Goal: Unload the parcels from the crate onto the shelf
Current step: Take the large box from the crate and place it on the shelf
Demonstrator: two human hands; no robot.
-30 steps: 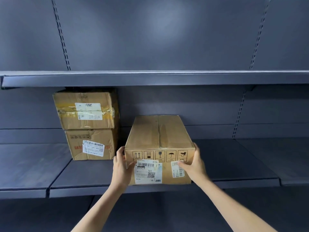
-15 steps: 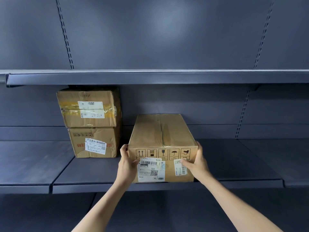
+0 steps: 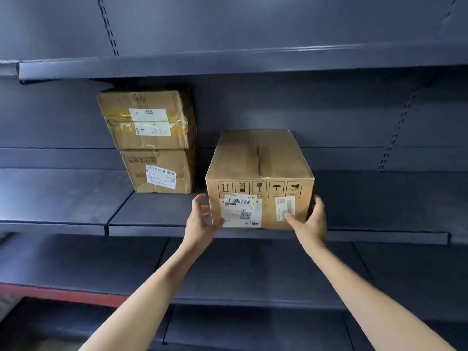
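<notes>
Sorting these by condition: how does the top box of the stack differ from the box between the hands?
The top box sits on another box; the box between the hands sits on the shelf. The top box looks crumpled, with yellowish tape; the other looks crisp, with handling symbols. Both are labelled brown cardboard.

Dark grey metal shelf [image 3: 157, 216] unit with slotted uprights on the back panel. The middle level is made of adjoining boards; a seam shows at the left between two of them. Directly on this level stand two cartons. The lower carton [image 3: 158, 172] of a stack of two sits at the back, left of centre, with a white barcode label on its front; a taped upper carton [image 3: 148, 120] rests on it. The long carton [image 3: 259, 178] stands just right of the stack, its labelled front face at the shelf's front edge. Upper level [image 3: 228, 63] and lower level [image 3: 253, 269] are visible as bare boards.
</notes>
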